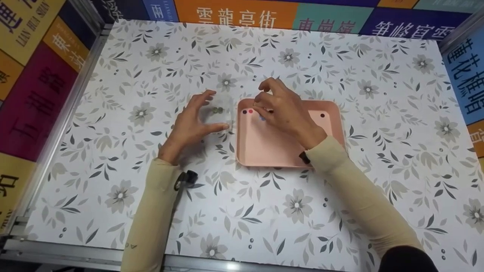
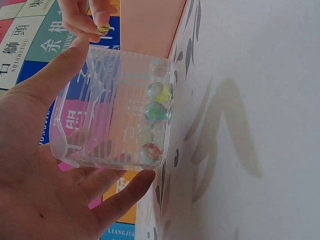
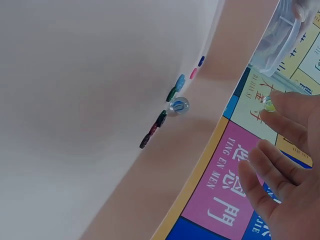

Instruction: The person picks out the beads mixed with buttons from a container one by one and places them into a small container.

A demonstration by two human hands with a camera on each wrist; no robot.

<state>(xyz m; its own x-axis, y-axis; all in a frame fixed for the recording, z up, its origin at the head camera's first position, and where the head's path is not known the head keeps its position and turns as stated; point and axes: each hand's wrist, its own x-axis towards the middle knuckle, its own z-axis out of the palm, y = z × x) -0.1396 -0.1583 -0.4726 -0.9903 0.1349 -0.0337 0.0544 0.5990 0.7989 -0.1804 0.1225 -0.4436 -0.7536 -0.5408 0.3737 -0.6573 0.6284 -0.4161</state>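
My left hand [image 1: 189, 122] holds a clear plastic box [image 2: 112, 107], with the thumb along one side and the fingers round the other. Several glass marbles [image 2: 155, 111] lie at the bottom of the box. Over the left part of a pink tray [image 1: 266, 145], my right hand [image 1: 285, 111] pinches a yellowish marble [image 3: 269, 104] between thumb and forefinger, its other fingers loosely bent. A clear marble with blue inside [image 3: 179, 105] lies in the tray by the far wall, close to a row of small coloured discs [image 3: 154, 128].
The box stands just left of the tray on a table with a floral cover [image 1: 234, 211]. Coloured panels with large printed characters [image 1: 238, 15] border the table at the back and both sides. A metal rail [image 1: 68, 249] runs along the front edge.
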